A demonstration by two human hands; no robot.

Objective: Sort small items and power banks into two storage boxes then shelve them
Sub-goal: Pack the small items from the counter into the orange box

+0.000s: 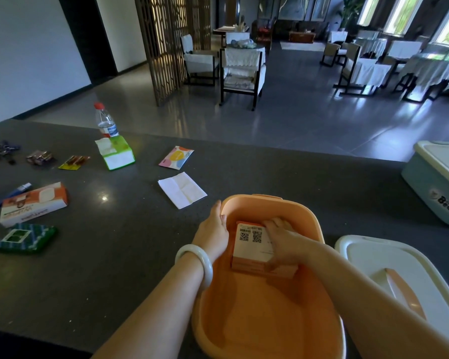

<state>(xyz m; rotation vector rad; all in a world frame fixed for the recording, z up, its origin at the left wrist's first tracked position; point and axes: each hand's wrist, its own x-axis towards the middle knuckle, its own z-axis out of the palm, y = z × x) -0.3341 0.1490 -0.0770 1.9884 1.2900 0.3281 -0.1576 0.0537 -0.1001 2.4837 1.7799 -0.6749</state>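
An open orange storage box [246, 322] stands on the dark counter in front of me. Inside it lies an orange-and-white carton [249, 248] with QR codes on top. My right hand [283, 242] lies on the carton, fingers curled over its far and near edges. My left hand [213, 233] grips the box's left rim, thumb inside. The box's white lid [399, 275] with an orange handle lies to the right. A light blue storage box [436, 182] with its lid on stands at the far right.
Scattered on the counter to the left: a white folded tissue [182, 189], a colourful pouch [176, 157], a green tissue pack [117, 152], a water bottle [105, 121], an orange carton [34, 203], a green packet [26, 238], batteries [74, 161], keys [0, 151].
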